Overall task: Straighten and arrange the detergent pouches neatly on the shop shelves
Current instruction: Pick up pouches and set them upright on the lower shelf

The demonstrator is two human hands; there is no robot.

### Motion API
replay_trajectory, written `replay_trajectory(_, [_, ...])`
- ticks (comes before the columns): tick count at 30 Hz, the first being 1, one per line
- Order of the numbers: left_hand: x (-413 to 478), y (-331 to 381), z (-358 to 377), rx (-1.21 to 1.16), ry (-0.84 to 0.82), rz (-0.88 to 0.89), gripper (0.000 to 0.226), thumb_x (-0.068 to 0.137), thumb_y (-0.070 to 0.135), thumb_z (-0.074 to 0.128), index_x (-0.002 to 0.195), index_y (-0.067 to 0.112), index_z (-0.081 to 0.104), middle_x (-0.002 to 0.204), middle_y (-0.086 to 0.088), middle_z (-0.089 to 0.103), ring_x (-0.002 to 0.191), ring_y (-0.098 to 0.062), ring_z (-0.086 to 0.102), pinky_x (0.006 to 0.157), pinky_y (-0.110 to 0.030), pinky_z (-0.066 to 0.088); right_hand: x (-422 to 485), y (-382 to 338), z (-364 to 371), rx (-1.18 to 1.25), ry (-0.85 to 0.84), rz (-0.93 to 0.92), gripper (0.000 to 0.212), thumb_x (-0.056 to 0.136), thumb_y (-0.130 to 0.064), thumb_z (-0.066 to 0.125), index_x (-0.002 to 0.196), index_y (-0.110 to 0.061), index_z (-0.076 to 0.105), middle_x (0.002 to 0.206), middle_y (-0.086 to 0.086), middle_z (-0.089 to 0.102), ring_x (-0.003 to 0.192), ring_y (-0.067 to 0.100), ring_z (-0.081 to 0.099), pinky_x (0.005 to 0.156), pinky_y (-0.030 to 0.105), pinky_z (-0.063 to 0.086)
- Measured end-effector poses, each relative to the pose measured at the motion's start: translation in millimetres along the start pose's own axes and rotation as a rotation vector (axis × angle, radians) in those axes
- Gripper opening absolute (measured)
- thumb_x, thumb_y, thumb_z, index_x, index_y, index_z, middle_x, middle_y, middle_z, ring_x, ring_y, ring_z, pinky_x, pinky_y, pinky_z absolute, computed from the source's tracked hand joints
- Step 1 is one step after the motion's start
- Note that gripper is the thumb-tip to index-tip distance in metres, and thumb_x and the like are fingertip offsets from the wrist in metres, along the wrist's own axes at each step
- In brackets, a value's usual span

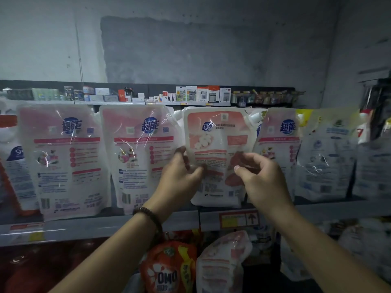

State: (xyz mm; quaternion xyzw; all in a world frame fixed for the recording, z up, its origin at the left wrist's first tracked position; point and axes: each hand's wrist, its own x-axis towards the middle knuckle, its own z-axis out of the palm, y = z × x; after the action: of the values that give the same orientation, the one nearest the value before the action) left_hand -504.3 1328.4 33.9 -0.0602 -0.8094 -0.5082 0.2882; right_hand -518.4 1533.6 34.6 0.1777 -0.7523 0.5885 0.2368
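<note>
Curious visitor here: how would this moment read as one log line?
left hand: grips peach pouch | right hand: grips it too | pouch: upright on shelf

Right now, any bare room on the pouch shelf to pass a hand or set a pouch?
Two narrow gaps, low down: between the left pink pouch and the second pink pouch, and between the blue-white pouch and the far-right pouch. The shelf lip holds only tags. Crowded centre: the peach pouch, gripped by left hand and right hand, overlaps its neighbours.

glossy plastic pouch (215,157), rough matt wall (190,49)
</note>
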Motion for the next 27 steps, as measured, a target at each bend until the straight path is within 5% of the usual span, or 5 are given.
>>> replay_trajectory(3, [3.6, -1.4, 2.1, 0.069, 0.017, -0.011, 0.03, 0.096, 0.039, 0.074, 0.119, 0.026, 0.06, 0.105, 0.009, 0.076, 0.095, -0.01, 0.075, 0.081, -0.042, 0.066, 0.1, 2.5, -0.6, -0.006, -0.07, -0.005, 0.036, 0.098, -0.024, 0.072, 0.134, -0.02, 0.07, 0.112, -0.018, 0.074, 0.104, -0.003, 0.068, 0.082, 0.011, 0.053])
replay_trajectory(10, [7.6, -0.2, 2.2, 0.171, 0.059, 0.004, 0.022, 0.106, 0.042, 0.06, 0.115, 0.023, 0.068, 0.11, 0.008, 0.074, 0.102, -0.016, 0.072, 0.086, -0.041, 0.064, -3.6, 3.3, 2.2, -0.05, -0.119, 0.023, 0.036, 0.096, -0.028, 0.072, 0.131, -0.021, 0.073, 0.095, -0.011, 0.081, 0.083, 0.015, 0.078, 0.082, 0.047, 0.066])
replay_trajectory(17, [3.1, 0.2, -0.1, 0.083, 0.057, 0.013, 0.021, 0.108, 0.039, 0.055, 0.111, 0.028, 0.073, 0.104, 0.014, 0.075, 0.098, -0.006, 0.071, 0.083, -0.029, 0.062, -7.0, -0.5, 2.0, -0.039, -0.099, 0.019, 0.01, 0.096, -0.022, 0.073, 0.098, -0.031, 0.076, 0.088, -0.016, 0.079, 0.082, 0.013, 0.076, 0.082, 0.046, 0.065])
replay_trajectory(23, [1.6, -3.1, -1.9, -0.015, 0.069, 0.011, 0.017, 0.108, 0.036, 0.057, 0.104, 0.033, 0.074, 0.103, 0.014, 0.078, 0.095, -0.002, 0.074, 0.081, -0.026, 0.062, -4.9, -0.1, -0.4, -0.05, -0.08, -0.008, 0.026, 0.097, -0.017, 0.072, 0.088, -0.04, 0.065, 0.088, -0.022, 0.072, 0.078, -0.011, 0.068, 0.062, 0.008, 0.052])
replay_trajectory(27, [-0.7, -3.9, -4.9, -0.113, 0.068, 0.001, 0.019, 0.107, 0.032, 0.058, 0.099, 0.038, 0.074, 0.103, 0.017, 0.079, 0.098, -0.002, 0.074, 0.081, -0.023, 0.062, 0.5, 0.8, -2.1, -0.002, -0.06, 0.009, 0.015, 0.097, -0.023, 0.075, 0.103, -0.033, 0.066, 0.098, -0.018, 0.074, 0.083, -0.011, 0.069, 0.061, 0.005, 0.049])
